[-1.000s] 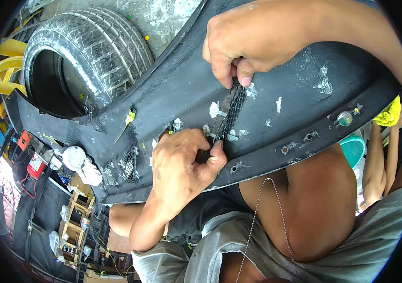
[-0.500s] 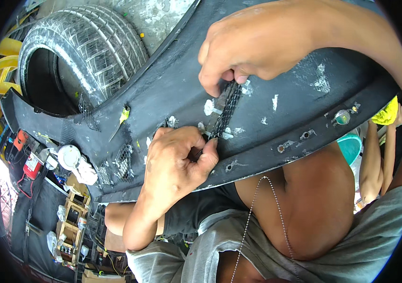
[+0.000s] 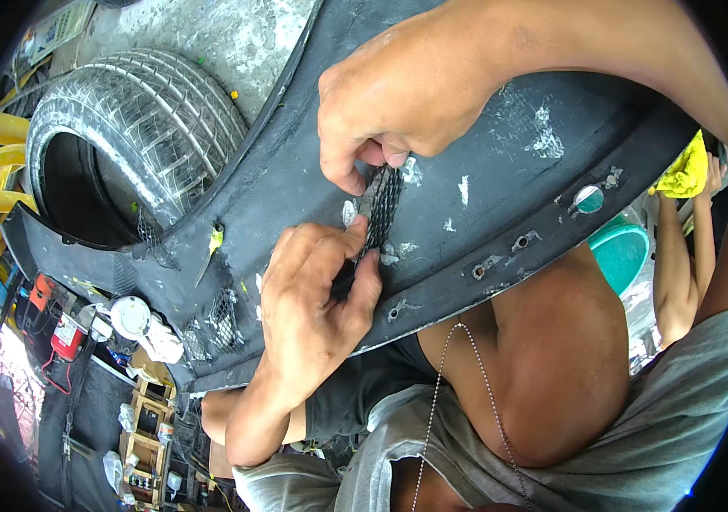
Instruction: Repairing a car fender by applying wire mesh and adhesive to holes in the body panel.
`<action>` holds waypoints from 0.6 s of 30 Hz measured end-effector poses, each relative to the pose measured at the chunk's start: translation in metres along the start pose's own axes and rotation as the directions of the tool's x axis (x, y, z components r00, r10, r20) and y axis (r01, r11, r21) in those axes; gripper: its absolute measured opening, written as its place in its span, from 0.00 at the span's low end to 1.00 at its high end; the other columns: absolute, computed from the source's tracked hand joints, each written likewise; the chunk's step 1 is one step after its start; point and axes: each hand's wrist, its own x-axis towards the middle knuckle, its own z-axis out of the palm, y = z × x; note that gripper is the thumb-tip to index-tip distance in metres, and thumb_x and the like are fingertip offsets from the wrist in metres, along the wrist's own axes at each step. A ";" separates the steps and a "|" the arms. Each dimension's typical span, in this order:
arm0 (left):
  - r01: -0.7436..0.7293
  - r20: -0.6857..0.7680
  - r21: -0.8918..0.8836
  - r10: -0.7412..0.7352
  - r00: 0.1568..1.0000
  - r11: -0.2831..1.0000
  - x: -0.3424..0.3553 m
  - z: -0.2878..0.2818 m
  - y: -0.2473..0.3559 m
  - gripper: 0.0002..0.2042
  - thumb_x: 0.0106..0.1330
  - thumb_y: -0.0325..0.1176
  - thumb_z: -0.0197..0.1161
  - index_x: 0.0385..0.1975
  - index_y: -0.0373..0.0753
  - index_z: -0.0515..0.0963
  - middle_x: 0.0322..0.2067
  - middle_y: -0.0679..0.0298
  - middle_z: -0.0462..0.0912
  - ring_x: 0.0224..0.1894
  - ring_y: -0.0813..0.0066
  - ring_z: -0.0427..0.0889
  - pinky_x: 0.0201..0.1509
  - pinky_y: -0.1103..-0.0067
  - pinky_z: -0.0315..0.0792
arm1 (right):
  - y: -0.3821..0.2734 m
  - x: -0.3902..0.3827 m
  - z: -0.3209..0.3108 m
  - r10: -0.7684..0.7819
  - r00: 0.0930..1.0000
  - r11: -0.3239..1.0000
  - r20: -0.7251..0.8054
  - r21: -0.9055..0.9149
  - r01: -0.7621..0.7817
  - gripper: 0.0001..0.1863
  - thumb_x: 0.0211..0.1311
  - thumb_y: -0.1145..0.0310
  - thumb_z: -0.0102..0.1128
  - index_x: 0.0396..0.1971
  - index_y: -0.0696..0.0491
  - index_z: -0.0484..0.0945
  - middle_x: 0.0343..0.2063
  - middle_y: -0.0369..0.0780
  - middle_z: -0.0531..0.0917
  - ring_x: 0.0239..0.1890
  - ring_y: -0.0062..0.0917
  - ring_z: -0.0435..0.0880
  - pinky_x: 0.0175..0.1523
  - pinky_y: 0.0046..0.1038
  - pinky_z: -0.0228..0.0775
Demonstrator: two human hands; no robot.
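Observation:
A large curved black plastic panel, which looks like a car bumper, lies across in front of me, marked with white smears. On it, a short strip of black mesh stretches between my two hands. My right hand comes from the upper right and pinches the strip's far end, its fingertips curled and partly hidden. My left hand closes on the near side of the strip, thumb on one edge and index finger on the other. Left of it, small scissors with yellow handles rest on the panel, near other mesh pieces.
A worn tyre stands behind the panel at the left, beside yellow curved metal. Cluttered wooden shelving is at lower left. At the right are a teal basin and another person's arms with a yellow cloth.
My left thumb and index finger have moved up along the mesh strip and now spread across its width. My right hand still pinches the far end. The whole view has shifted slightly.

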 end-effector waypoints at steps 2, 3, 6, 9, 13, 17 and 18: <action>0.141 0.035 -0.115 -0.138 0.990 0.983 0.000 0.001 -0.001 0.07 0.58 0.18 0.71 0.33 0.29 0.80 0.28 0.59 0.79 0.31 0.73 0.80 0.46 0.73 0.79 | 0.002 0.000 0.002 -0.007 1.000 1.000 -0.011 0.007 0.007 0.17 0.54 0.81 0.63 0.46 0.55 0.86 0.29 0.40 0.84 0.35 0.32 0.84 0.40 0.36 0.75; 0.146 0.036 -0.112 -0.142 0.989 0.983 -0.001 0.001 0.000 0.07 0.58 0.18 0.71 0.33 0.29 0.80 0.28 0.59 0.79 0.31 0.73 0.80 0.46 0.73 0.79 | 0.003 0.000 0.003 -0.009 1.000 1.000 -0.021 0.012 0.009 0.16 0.55 0.80 0.63 0.45 0.56 0.86 0.29 0.41 0.84 0.35 0.33 0.84 0.40 0.36 0.76; 0.230 0.042 -0.175 -0.226 0.973 0.957 -0.001 0.001 0.003 0.09 0.57 0.20 0.72 0.37 0.29 0.84 0.28 0.57 0.81 0.30 0.64 0.82 0.38 0.73 0.76 | 0.015 0.001 0.009 -0.165 0.976 0.972 -0.140 0.145 0.185 0.12 0.55 0.80 0.56 0.38 0.61 0.85 0.32 0.52 0.87 0.38 0.44 0.86 0.43 0.39 0.75; 0.260 0.050 -0.226 -0.255 0.966 0.939 -0.001 0.002 0.001 0.09 0.57 0.20 0.72 0.38 0.29 0.84 0.27 0.57 0.80 0.25 0.66 0.80 0.33 0.74 0.75 | 0.014 0.001 0.008 -0.125 0.984 0.980 -0.125 0.141 0.142 0.13 0.56 0.80 0.55 0.39 0.60 0.85 0.33 0.52 0.87 0.38 0.44 0.86 0.44 0.39 0.76; 0.221 0.021 -0.160 -0.220 0.975 0.962 0.002 0.002 0.004 0.07 0.57 0.21 0.74 0.33 0.30 0.82 0.25 0.57 0.79 0.23 0.66 0.80 0.30 0.73 0.74 | 0.003 -0.002 0.002 0.004 1.000 0.990 -0.011 0.142 -0.003 0.13 0.56 0.80 0.55 0.39 0.60 0.85 0.34 0.51 0.87 0.39 0.43 0.87 0.44 0.39 0.76; 0.189 0.009 0.025 -0.189 0.982 0.982 0.012 0.003 0.013 0.09 0.57 0.23 0.76 0.28 0.32 0.80 0.23 0.56 0.80 0.22 0.65 0.80 0.28 0.72 0.74 | 0.018 0.004 0.012 -0.120 0.982 0.985 -0.143 0.104 0.135 0.10 0.56 0.78 0.59 0.37 0.59 0.85 0.32 0.50 0.88 0.37 0.43 0.87 0.42 0.40 0.76; 0.189 0.009 0.025 -0.189 0.982 0.982 0.012 0.005 0.011 0.09 0.57 0.23 0.76 0.28 0.32 0.80 0.23 0.56 0.80 0.22 0.65 0.80 0.28 0.72 0.74 | 0.018 0.002 0.011 -0.110 0.984 0.986 -0.144 0.106 0.126 0.10 0.56 0.78 0.59 0.37 0.59 0.85 0.32 0.50 0.88 0.37 0.43 0.87 0.42 0.40 0.76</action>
